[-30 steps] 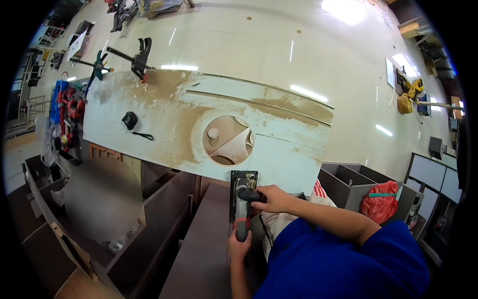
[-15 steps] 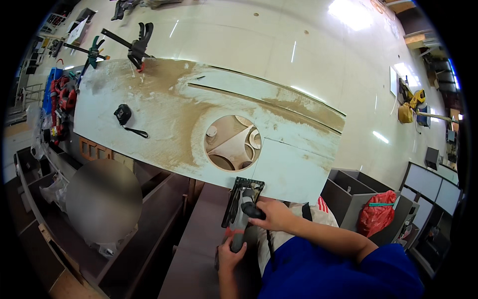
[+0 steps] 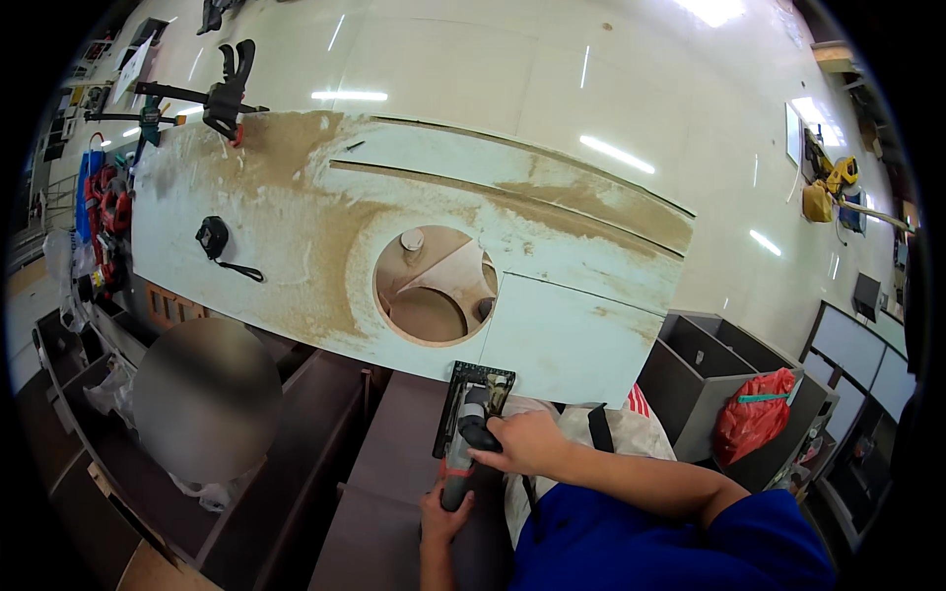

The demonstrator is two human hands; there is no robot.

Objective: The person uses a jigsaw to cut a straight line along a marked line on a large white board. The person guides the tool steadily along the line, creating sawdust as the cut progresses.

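A hand-held power saw (image 3: 459, 451) with a grey body, red band and flat black base plate meets the front edge of a pale green board (image 3: 581, 325). My right hand (image 3: 532, 443) is closed around its black front handle. At the rear end of the body my left hand (image 3: 443, 514) grips the tool. A thin cut line runs from the saw up to a large round hole in the board; whether the blade is in the board is hidden. Through the hole, curved offcuts (image 3: 453, 271) show below. Sawdust lies over the board, which has long slots on its far side.
A black tape measure (image 3: 211, 237) with a strap lies on the board's left part. A bar clamp (image 3: 227, 94) holds the far left edge. Dark cabinet boxes (image 3: 714, 355) stand at right, with a red bag (image 3: 754, 416). Red tools (image 3: 108, 202) sit at far left.
The view has shifted, so the board and hole appear farther left. Both hands keep hold of the saw, which stays by the board's front edge.
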